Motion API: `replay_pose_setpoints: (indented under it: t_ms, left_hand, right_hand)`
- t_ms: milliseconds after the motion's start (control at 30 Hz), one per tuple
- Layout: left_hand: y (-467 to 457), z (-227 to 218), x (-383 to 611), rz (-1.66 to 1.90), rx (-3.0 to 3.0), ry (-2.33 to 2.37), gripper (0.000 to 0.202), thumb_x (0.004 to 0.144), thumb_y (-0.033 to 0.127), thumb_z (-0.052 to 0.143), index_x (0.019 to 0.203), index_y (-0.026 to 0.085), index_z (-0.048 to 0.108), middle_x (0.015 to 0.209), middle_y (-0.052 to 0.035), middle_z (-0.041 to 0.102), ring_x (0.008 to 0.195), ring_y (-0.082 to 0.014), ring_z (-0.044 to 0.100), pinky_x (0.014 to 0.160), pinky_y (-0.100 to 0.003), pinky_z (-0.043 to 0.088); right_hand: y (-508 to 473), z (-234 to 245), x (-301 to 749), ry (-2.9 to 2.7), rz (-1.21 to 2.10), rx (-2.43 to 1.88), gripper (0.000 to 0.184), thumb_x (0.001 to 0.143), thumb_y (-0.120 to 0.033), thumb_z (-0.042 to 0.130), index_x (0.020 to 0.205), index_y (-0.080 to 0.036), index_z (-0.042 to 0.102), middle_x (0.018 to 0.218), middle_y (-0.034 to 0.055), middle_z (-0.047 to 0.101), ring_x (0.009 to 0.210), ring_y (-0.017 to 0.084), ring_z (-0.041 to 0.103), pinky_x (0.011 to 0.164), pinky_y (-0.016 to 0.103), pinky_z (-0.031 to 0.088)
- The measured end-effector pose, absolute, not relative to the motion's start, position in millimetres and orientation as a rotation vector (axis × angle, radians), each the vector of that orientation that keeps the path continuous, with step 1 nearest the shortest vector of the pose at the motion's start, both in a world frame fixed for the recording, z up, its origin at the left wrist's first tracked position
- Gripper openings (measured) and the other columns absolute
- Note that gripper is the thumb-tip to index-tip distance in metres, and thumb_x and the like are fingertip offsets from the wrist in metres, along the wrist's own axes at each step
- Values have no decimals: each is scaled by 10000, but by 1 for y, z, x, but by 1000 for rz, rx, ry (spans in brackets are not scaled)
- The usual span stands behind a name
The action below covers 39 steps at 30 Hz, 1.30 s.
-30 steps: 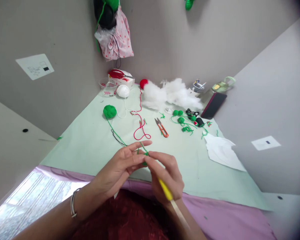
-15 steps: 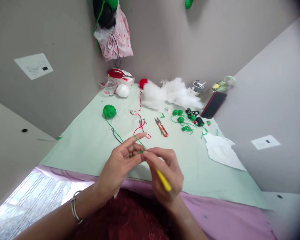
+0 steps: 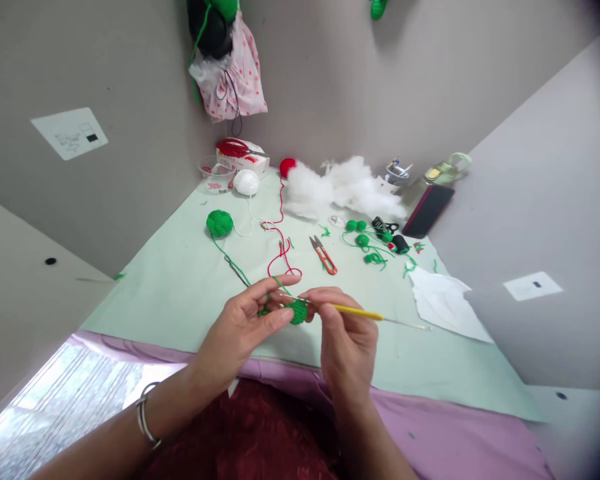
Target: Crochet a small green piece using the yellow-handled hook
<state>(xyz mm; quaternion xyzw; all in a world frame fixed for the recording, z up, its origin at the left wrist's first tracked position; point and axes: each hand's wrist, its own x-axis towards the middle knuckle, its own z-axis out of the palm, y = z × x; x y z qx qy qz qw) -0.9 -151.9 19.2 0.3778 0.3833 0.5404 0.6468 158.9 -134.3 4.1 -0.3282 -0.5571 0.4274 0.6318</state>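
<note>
My left hand (image 3: 250, 320) pinches a small round green crochet piece (image 3: 297, 311) between thumb and fingers, with green yarn running over the raised index finger. That yarn leads back across the table to a green yarn ball (image 3: 219, 223). My right hand (image 3: 347, 337) is closed on a yellow-handled crochet hook (image 3: 360, 311). The hook lies nearly level, its tip at the green piece and its handle end pointing right. Both hands hover just above the near part of the pale green table (image 3: 180, 287).
Orange thread snips (image 3: 323, 254) and loose red yarn (image 3: 281, 250) lie beyond my hands. White stuffing (image 3: 340, 187), small green crochet balls (image 3: 363, 237), a white yarn ball (image 3: 246, 181), a dark phone (image 3: 427, 210) and white paper (image 3: 445, 303) sit further back and right. Walls close in on both sides.
My right hand has turned the hook from pointing down toward me to lying level, handle to the right. The green piece now shows between my fingers.
</note>
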Motion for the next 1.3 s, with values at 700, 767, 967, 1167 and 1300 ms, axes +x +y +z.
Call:
replay_pose_setpoints:
  t_ms: [700, 767, 967, 1167, 1300]
  left_hand:
    - [-146, 25, -11, 1063, 618, 704, 577, 808, 275, 860, 1371, 230, 744, 943, -9, 684, 828, -133, 544, 793, -251, 417]
    - [-146, 26, -10, 1075, 647, 703, 543, 801, 265, 855, 1336, 232, 766, 931, -8, 675, 835, -139, 552, 807, -258, 429]
    - [-151, 24, -1, 1135, 857, 864, 520, 863, 267, 846, 1369, 290, 728, 921, 5, 664, 921, -178, 610, 932, -327, 446]
    - [-152, 22, -8, 1153, 1014, 954, 433, 933, 296, 794, 1362, 303, 732, 965, 1, 658, 878, -162, 571, 833, -299, 435]
    - [-152, 26, -9, 1176, 1015, 971, 394, 934, 270, 779, 1325, 309, 750, 951, 8, 648, 829, -147, 543, 770, -285, 426]
  right_hand:
    - [-127, 14, 165, -1000, 1291, -687, 162, 973, -358, 758, 891, -241, 837, 813, 16, 739, 635, 112, 648, 604, 245, 540]
    - [-127, 14, 166, -968, 1363, -679, 176, 967, -372, 764, 872, -238, 829, 786, 7, 722, 615, 103, 622, 584, 231, 518]
    - [-132, 7, 164, -1180, 1200, -704, 157, 991, -364, 737, 936, -256, 836, 875, 35, 758, 816, 171, 681, 710, 296, 545]
    - [-130, 11, 162, -1097, 1194, -717, 151, 983, -373, 749, 928, -257, 829, 871, 28, 783, 718, 143, 649, 669, 280, 538]
    - [-128, 15, 162, -1071, 1243, -667, 175, 998, -374, 733, 912, -249, 819, 849, 16, 786, 689, 120, 658, 660, 253, 549]
